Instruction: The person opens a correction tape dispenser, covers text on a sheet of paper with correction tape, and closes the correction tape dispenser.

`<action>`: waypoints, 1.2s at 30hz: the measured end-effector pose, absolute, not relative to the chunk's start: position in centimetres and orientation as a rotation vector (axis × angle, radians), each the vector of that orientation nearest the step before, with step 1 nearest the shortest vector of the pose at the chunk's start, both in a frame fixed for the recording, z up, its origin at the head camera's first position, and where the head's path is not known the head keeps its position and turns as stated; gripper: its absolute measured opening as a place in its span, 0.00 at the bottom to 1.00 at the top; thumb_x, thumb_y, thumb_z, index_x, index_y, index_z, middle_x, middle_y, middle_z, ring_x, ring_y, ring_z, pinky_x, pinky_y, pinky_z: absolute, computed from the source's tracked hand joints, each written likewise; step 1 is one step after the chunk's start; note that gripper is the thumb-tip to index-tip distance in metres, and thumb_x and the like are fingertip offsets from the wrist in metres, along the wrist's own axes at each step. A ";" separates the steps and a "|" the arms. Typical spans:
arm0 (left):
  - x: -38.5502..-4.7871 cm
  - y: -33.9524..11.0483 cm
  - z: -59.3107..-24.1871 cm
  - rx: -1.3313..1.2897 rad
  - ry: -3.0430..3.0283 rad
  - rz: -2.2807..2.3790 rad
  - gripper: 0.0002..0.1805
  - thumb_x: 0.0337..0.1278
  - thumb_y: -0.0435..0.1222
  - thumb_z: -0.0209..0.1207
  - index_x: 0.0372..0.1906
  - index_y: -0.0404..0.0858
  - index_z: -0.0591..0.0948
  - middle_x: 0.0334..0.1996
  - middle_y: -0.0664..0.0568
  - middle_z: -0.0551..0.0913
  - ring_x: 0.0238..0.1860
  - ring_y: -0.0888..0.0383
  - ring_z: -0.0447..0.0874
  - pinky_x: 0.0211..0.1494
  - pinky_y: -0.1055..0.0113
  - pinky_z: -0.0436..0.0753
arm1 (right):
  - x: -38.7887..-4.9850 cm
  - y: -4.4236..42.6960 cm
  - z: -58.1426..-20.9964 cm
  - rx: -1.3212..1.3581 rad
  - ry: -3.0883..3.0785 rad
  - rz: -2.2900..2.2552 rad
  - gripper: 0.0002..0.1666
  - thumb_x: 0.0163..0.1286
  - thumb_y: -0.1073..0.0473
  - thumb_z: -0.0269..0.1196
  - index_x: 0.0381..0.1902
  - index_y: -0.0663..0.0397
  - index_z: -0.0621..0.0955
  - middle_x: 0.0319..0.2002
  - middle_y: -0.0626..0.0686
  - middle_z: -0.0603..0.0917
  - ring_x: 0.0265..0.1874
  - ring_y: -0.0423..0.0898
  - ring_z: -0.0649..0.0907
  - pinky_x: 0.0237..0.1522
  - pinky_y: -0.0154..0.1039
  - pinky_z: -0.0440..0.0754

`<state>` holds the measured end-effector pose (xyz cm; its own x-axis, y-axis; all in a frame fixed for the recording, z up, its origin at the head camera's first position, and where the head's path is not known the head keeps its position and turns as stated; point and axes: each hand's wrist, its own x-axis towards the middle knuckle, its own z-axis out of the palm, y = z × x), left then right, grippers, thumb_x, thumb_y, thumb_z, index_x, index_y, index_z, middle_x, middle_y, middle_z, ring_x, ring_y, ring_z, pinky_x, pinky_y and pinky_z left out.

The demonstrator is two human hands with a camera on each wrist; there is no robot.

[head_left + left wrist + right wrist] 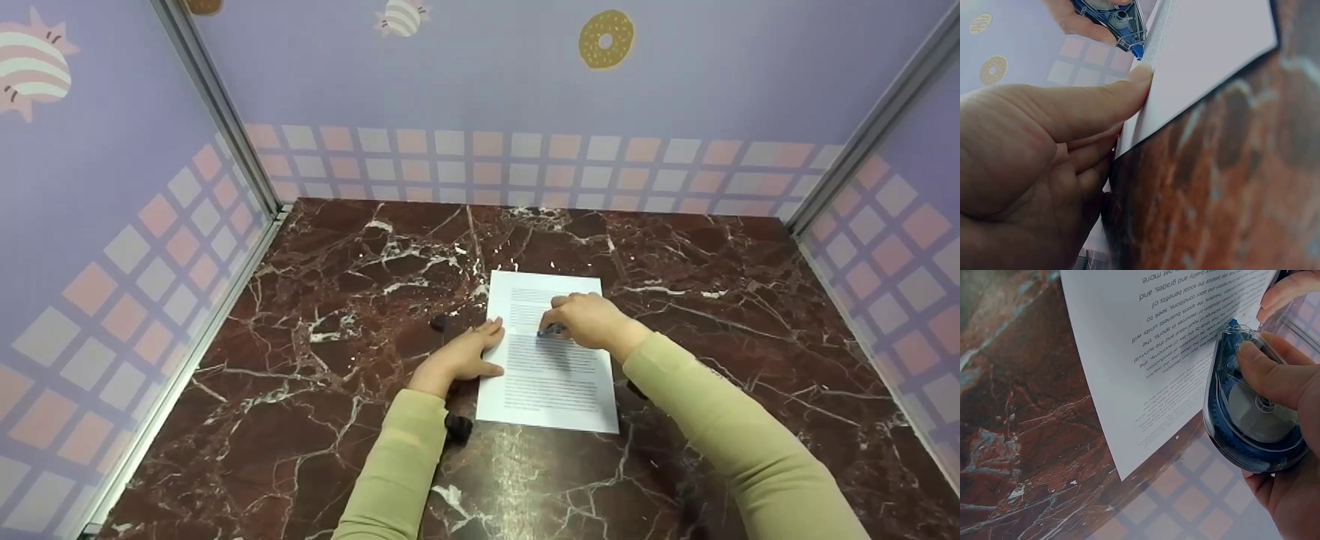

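A white sheet of printed paper (555, 405) lies on the marbled table. My right hand (592, 319) grips a blue, see-through correction tape dispenser (1258, 416) between thumb and fingers. Its blue tip (1139, 52) points down at the printed lines near the middle of the sheet; whether it touches the paper, I cannot tell. On the sheet's left edge rests my left hand (469, 352), fingers extended, the thumb (1129, 93) lying on the paper. In the right wrist view the dispenser's white tape reel shows through the clear case.
The dark red marbled table (300, 420) extends around the sheet, with small white specks beyond it. A small black object (439, 322) lies left of the paper. Purple patterned panels (480, 82) wall in the back and both sides.
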<state>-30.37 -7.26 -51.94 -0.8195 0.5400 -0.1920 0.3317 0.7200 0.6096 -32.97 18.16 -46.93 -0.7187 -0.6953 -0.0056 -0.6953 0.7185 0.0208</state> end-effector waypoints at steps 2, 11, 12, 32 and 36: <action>-30.3 -7.3 -51.9 0.674 2.569 0.814 0.43 0.65 0.37 0.67 0.79 0.32 0.60 0.84 0.44 0.50 0.85 0.45 0.47 0.88 0.50 0.47 | -32.9 18.2 -46.9 1.174 -2.919 -0.033 0.21 0.59 0.66 0.74 0.49 0.41 0.90 0.43 0.49 0.87 0.43 0.54 0.88 0.47 0.54 0.89; -30.2 -7.3 -51.7 0.693 2.570 0.829 0.43 0.64 0.36 0.67 0.78 0.30 0.61 0.83 0.42 0.51 0.84 0.44 0.48 0.88 0.49 0.47 | -32.8 18.7 -46.6 1.188 -2.907 -0.024 0.19 0.58 0.65 0.75 0.48 0.42 0.90 0.41 0.50 0.87 0.43 0.54 0.88 0.45 0.55 0.88; -30.1 -7.3 -51.7 0.689 2.570 0.832 0.43 0.64 0.36 0.67 0.78 0.30 0.60 0.83 0.42 0.51 0.84 0.44 0.47 0.88 0.49 0.47 | -32.8 18.8 -46.6 1.187 -2.908 -0.026 0.19 0.58 0.64 0.75 0.48 0.41 0.90 0.42 0.50 0.87 0.43 0.54 0.88 0.45 0.55 0.88; -30.2 -7.2 -51.9 0.671 2.578 0.802 0.43 0.64 0.36 0.67 0.79 0.31 0.60 0.83 0.44 0.51 0.85 0.46 0.47 0.88 0.51 0.46 | -32.9 19.4 -46.9 1.150 -2.931 -0.014 0.20 0.58 0.66 0.74 0.48 0.41 0.90 0.41 0.50 0.87 0.42 0.55 0.88 0.47 0.55 0.89; -30.2 -7.2 -51.8 0.681 2.577 0.806 0.44 0.63 0.36 0.68 0.78 0.30 0.60 0.83 0.43 0.51 0.85 0.45 0.47 0.88 0.50 0.46 | -32.8 19.5 -46.9 1.146 -2.934 -0.017 0.20 0.58 0.65 0.74 0.48 0.41 0.90 0.41 0.49 0.87 0.42 0.54 0.88 0.46 0.55 0.89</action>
<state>-30.17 -7.19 -51.83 -0.8212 0.5394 -0.1863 0.3370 0.7218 0.6045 -32.84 19.51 -46.93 -0.7351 -0.6778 -0.0115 -0.6779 0.7351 0.0071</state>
